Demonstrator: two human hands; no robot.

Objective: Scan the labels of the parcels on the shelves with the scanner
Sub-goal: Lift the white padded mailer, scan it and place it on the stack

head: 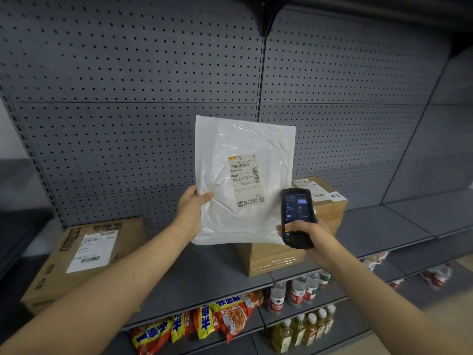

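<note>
My left hand (192, 206) grips the left edge of a white plastic mailer parcel (225, 149) and holds it upright above the grey shelf (204, 280). Its shipping label (244, 179) faces me. My right hand (311, 238) grips a black handheld scanner (297, 213) at the parcel's lower right corner, its lit screen towards me. A taped cardboard box (330, 213) stands on the shelf behind the scanner. On the left of the shelf lies a flat cardboard box (64, 272) with a white label (94, 249).
A grey pegboard wall (128, 98) backs the shelf. Below it, lower shelves hold snack bags (204, 321), water bottles (297, 293) and yellow drink bottles (304, 329). More bare grey shelving (422, 219) runs off to the right.
</note>
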